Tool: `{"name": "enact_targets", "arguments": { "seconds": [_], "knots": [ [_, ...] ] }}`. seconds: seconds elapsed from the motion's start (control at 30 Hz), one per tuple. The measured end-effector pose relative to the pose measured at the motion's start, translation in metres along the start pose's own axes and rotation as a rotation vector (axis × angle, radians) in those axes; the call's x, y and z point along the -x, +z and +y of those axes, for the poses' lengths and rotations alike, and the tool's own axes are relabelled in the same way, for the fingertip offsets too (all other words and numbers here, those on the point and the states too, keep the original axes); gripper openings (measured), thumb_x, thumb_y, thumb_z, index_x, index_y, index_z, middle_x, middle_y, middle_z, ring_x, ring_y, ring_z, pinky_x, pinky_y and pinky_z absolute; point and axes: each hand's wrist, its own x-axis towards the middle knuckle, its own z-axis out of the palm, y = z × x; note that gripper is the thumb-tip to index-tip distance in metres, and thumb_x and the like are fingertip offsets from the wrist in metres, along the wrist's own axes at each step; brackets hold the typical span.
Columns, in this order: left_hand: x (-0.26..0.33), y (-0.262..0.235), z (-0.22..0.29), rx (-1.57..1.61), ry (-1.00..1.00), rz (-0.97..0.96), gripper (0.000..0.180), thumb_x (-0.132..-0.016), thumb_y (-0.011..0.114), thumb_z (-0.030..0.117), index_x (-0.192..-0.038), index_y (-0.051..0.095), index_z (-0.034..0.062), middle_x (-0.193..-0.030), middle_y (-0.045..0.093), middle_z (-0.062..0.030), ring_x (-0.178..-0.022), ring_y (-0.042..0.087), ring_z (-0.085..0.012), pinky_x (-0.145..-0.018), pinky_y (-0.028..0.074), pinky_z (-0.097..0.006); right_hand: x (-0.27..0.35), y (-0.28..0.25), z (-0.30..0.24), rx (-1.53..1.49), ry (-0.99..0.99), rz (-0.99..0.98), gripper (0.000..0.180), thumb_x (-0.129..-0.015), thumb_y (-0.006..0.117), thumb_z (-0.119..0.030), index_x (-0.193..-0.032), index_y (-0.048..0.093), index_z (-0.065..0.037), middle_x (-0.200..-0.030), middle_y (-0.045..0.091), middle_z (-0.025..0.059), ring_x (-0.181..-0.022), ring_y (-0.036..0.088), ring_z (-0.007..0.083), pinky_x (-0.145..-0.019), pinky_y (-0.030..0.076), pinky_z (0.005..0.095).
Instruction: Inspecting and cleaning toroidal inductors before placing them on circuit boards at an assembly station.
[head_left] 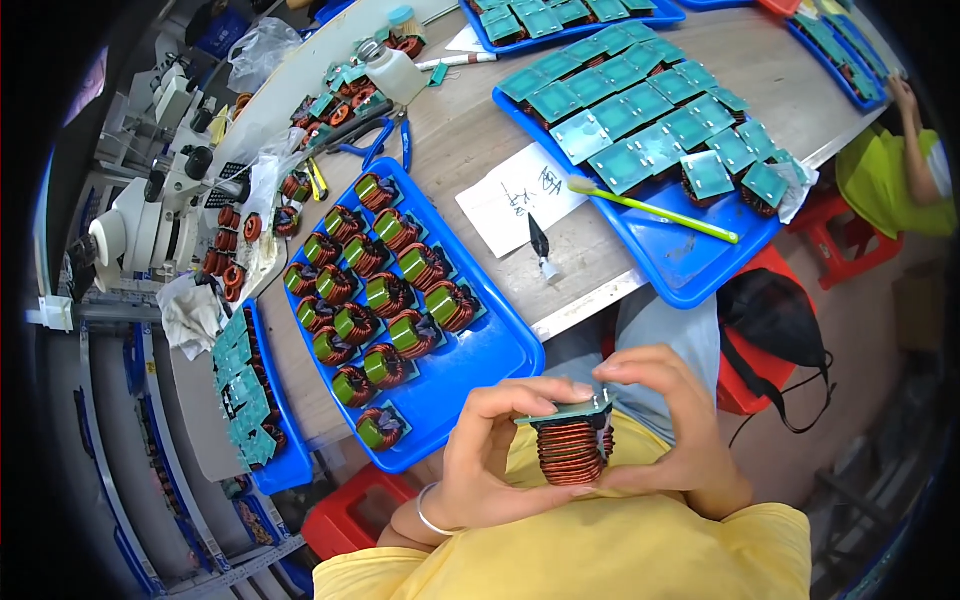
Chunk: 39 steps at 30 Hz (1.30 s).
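Close to my body I hold up a copper-wound toroidal coil (570, 450) capped by a small green circuit board (572, 408), with pins standing up from the board's right corner. My left hand (490, 455) grips it, thumb under the coil and fingers on the board's top edge. On the other side my right hand (665, 430) is closed round it, thumb beneath and index finger at the board's corner. Ahead to the left, a blue tray (455, 385) carries rows of similar coils, wire side up. To the right, another blue tray (690, 262) carries board-topped coils.
A green-handled brush (665, 212) lies across the right tray's rim. Near a written paper (510, 215) stands a small dark-tipped tool (540, 245). Blue-handled pliers (370, 145), a white bottle (396, 75) and a microscope (130, 215) are farther off. A person in yellow-green (890, 180) sits at right.
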Motion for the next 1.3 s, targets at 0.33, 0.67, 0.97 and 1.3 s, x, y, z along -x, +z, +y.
{"name": "enact_targets", "arguments": {
  "seconds": [0.33, 0.67, 0.97, 1.3],
  "knots": [
    [-0.007, 0.001, -0.002, -0.156, 0.057, -0.014, 0.069, -0.055, 0.085, 0.009, -0.108, 0.04, 0.0056, -0.112, 0.049, -0.0164, -0.11, 0.044, -0.0284, -0.095, 0.033, -0.041, 0.011, 0.013, 0.016, -0.322, 0.0, 0.033, 0.055, -0.056, 0.079, -0.01, -0.104, 0.054, 0.004, -0.102, 0.055, 0.0178, -0.094, 0.055, 0.0267, -0.082, 0.043, 0.0347],
    [-0.006, -0.005, 0.002, -0.186, -0.051, -0.076, 0.068, -0.057, 0.082, 0.006, -0.112, 0.041, 0.0036, -0.111, 0.046, -0.0146, -0.105, 0.047, -0.0263, -0.092, 0.037, -0.038, 0.012, 0.007, 0.014, -0.309, 0.004, 0.085, 0.056, -0.058, 0.081, -0.014, -0.105, 0.057, 0.005, -0.102, 0.056, 0.0193, -0.092, 0.057, 0.026, -0.079, 0.045, 0.0329],
    [-0.009, -0.008, -0.002, -0.196, 0.003, -0.095, 0.062, -0.058, 0.081, 0.009, -0.112, 0.05, 0.0006, -0.108, 0.057, -0.0139, -0.104, 0.052, -0.0274, -0.092, 0.037, -0.04, 0.011, 0.002, 0.009, -0.198, -0.072, 0.104, 0.056, -0.058, 0.082, -0.016, -0.105, 0.059, 0.004, -0.099, 0.055, 0.0166, -0.086, 0.055, 0.0237, -0.072, 0.044, 0.0312],
    [-0.008, -0.005, -0.001, -0.201, -0.028, -0.098, 0.066, -0.058, 0.082, 0.011, -0.113, 0.047, 0.001, -0.109, 0.057, -0.014, -0.105, 0.052, -0.0274, -0.094, 0.035, -0.04, 0.006, -0.004, -0.001, -0.165, -0.051, 0.109, 0.055, -0.059, 0.08, -0.014, -0.108, 0.061, 0.002, -0.096, 0.056, 0.0131, -0.083, 0.056, 0.0239, -0.07, 0.045, 0.0304]
  ]
}}
